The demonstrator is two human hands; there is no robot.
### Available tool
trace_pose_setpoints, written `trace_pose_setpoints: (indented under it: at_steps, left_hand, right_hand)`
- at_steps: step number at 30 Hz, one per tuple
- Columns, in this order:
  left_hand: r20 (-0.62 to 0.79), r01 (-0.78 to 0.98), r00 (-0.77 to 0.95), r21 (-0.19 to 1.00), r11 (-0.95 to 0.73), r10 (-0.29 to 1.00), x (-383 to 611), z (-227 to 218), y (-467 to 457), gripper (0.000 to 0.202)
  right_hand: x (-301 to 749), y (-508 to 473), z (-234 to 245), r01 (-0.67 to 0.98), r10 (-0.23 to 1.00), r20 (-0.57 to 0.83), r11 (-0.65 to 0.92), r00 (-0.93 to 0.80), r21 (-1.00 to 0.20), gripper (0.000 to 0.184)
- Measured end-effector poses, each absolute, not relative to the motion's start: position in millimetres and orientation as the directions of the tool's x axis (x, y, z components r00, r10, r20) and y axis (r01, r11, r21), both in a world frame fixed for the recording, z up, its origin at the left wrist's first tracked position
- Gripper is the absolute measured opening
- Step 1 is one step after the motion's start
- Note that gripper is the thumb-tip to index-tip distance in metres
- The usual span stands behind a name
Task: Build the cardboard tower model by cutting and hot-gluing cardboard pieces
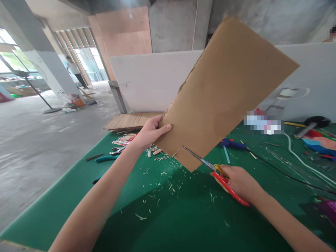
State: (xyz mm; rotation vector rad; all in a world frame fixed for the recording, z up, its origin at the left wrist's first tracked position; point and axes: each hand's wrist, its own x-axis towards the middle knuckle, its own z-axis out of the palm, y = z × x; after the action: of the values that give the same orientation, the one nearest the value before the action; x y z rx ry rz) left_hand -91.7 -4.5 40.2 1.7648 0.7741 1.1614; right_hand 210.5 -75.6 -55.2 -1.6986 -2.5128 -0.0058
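A large brown cardboard sheet [223, 80] is held up at a slant above the table. My left hand [153, 132] pinches its lower left edge, thumb on the near face. A short slit shows at the sheet's bottom edge. My right hand [240, 180] is closed round the red and yellow handles of a pair of scissors [207, 163]. The blades point up and left, with their tip at the cardboard close to the slit. Whether the blades grip the sheet, I cannot tell.
Pale shavings lie scattered over the green table [126, 224]. Teal-handled pliers [106, 159], wrapped sticks [126, 139] and stacked cardboard [131, 121] are at the left. A blue glue gun [233, 144] with a black cord is to the right. A white panel [157, 77] stands behind; a person [76, 71] is far off.
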Motion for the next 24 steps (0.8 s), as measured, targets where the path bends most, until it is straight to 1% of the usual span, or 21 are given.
trace_pose_setpoints:
  at_steps: [3,5,9,12,18,24]
  left_hand:
    - [0.395,0.041,0.368,0.898,-0.438,0.842,-92.3,40.2,-3.6,0.032]
    - [0.393,0.04,0.365,0.899,-0.436,0.844,-92.8,39.9,-2.7,0.032]
    - [0.383,0.033,0.359,0.906,-0.422,0.851,-94.1,38.6,-0.8,0.033]
    - [0.382,0.014,0.366,0.91,-0.415,0.848,-94.7,37.0,0.7,0.033]
    - [0.411,0.011,0.346,0.897,-0.441,0.844,-95.3,35.9,2.4,0.034]
    - [0.422,-0.033,0.346,0.898,-0.439,0.838,-97.5,42.2,-0.2,0.032]
  right_hand:
    - [212.0,-73.7,-58.2,0.928,0.927,0.094,0.369,-0.364,-0.049,0.032]
    - [212.4,-72.4,-59.7,0.929,0.928,0.116,0.364,-0.355,-0.064,0.034]
    - [210.7,-72.0,-58.4,0.927,0.934,0.147,0.346,-0.325,-0.145,0.024]
    - [208.4,-74.2,-54.1,0.913,0.937,0.145,0.345,-0.319,-0.219,0.027]
    - [210.3,-77.0,-47.9,0.91,0.937,0.128,0.348,-0.326,-0.224,0.028]
    - [215.1,-77.6,-43.2,0.891,0.94,0.115,0.342,-0.323,-0.297,0.027]
